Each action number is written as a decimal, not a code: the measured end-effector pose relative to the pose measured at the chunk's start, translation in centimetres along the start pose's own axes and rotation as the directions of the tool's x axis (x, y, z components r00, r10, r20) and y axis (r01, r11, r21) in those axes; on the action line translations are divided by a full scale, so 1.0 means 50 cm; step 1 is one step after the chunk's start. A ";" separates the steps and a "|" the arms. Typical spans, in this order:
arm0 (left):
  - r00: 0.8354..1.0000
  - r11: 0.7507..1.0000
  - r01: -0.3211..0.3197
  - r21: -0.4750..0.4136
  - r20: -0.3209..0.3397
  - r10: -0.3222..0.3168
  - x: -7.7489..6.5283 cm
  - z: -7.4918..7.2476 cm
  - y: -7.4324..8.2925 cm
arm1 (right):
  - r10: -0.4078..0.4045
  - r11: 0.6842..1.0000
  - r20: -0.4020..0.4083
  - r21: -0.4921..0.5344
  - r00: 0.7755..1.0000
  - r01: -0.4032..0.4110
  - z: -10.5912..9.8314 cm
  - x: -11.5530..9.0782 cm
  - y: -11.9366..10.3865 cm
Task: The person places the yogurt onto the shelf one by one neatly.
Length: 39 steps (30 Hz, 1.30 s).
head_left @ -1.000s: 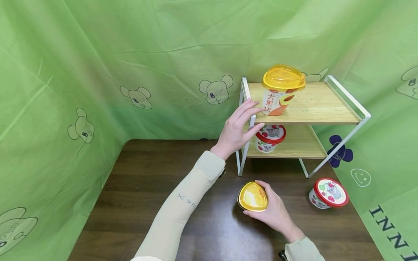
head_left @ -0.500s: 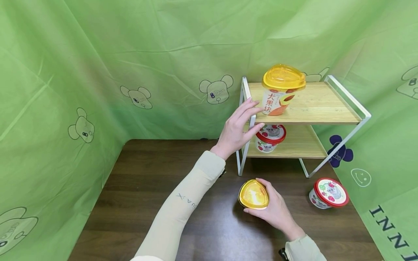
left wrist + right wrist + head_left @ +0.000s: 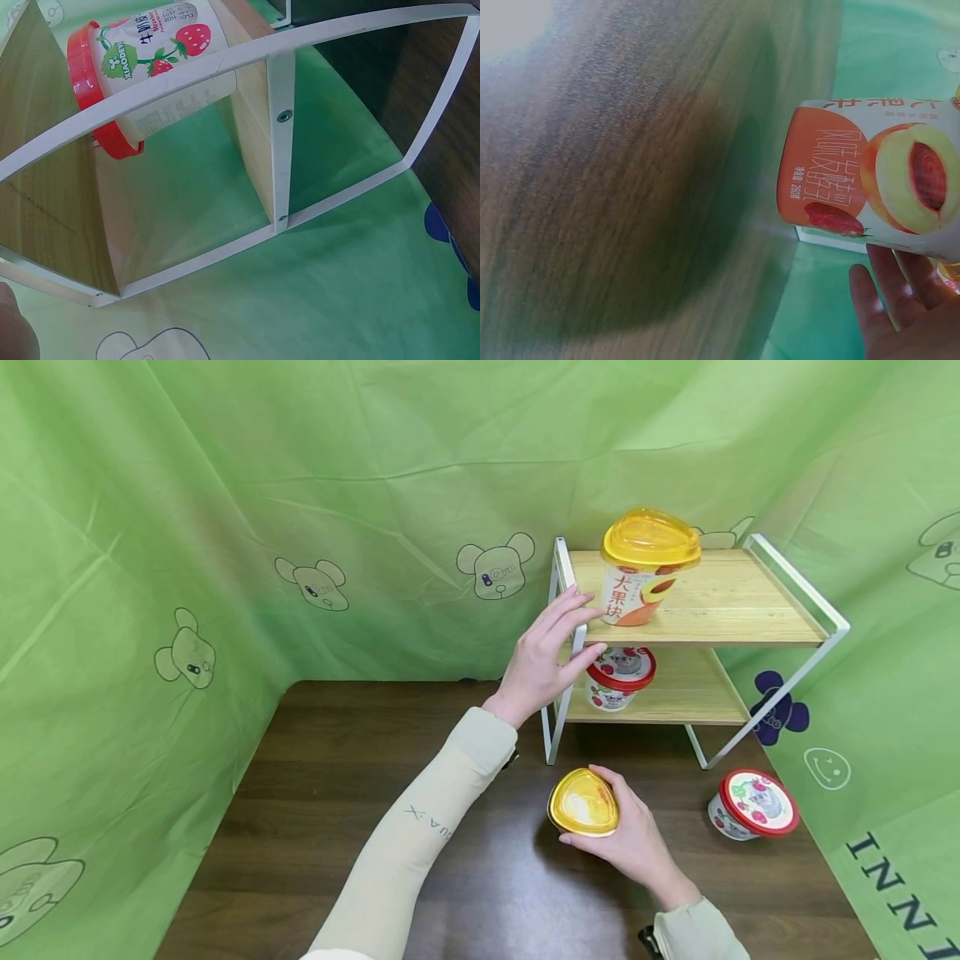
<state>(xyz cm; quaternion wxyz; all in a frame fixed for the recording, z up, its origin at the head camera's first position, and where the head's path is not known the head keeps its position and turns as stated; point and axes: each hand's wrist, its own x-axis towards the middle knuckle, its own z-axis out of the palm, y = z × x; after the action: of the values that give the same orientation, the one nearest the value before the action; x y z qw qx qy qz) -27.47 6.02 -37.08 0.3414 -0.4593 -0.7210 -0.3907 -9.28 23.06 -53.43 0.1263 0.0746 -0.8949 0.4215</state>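
My right hand (image 3: 630, 839) grips a yogurt cup with a yellow lid (image 3: 583, 803), thumb on one side and fingers on the other. In the right wrist view this cup (image 3: 885, 176) shows a peach picture on an orange and white label, off the wooden tabletop. My left hand (image 3: 536, 664) rests against the upper left corner of a two-tier shelf (image 3: 735, 602), its fingers straight and spread. Close to its fingertips, a second yellow-lidded cup (image 3: 647, 564) stands upright on the top tier. A red-lidded strawberry yogurt tub (image 3: 621, 677) sits on the lower tier, also seen as a tub (image 3: 161, 64) in the left wrist view.
Another red-lidded tub (image 3: 752, 804) stands on the dark wooden table (image 3: 337, 793), right of my right hand. The shelf has white metal side frames (image 3: 798, 693). Green printed cloth (image 3: 375, 527) hangs behind and at both sides.
My right hand and the yellow-lidded cup in it have shifted slightly up the head view, toward the shelf. The left hand, shelf and other containers hold their places.
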 end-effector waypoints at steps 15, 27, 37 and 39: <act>1.000 1.000 -0.001 -0.005 -0.005 0.001 0.000 0.000 0.001 | -0.003 1.000 -0.027 0.022 1.000 0.004 -0.009 0.011 0.001; 1.000 1.000 -0.002 0.002 -0.005 0.002 -0.001 0.000 0.000 | 0.001 1.000 -0.041 0.007 0.999 -0.001 -0.019 0.017 -0.005; 1.000 1.000 -0.005 -0.003 -0.005 0.005 -0.001 0.000 0.001 | 0.003 1.000 -0.061 -0.006 0.998 -0.003 -0.028 0.022 -0.005; 1.000 1.000 -0.002 -0.005 -0.003 0.002 -0.001 0.000 0.001 | 0.002 1.000 -0.064 -0.006 0.998 -0.003 -0.029 0.023 -0.005</act>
<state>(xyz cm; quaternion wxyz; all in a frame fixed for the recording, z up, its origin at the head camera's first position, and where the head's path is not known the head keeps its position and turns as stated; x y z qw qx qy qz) -27.42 6.03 -37.10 0.3419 -0.4603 -0.7189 -0.3929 -10.08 23.98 -52.01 0.1546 0.0597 -0.8918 0.4209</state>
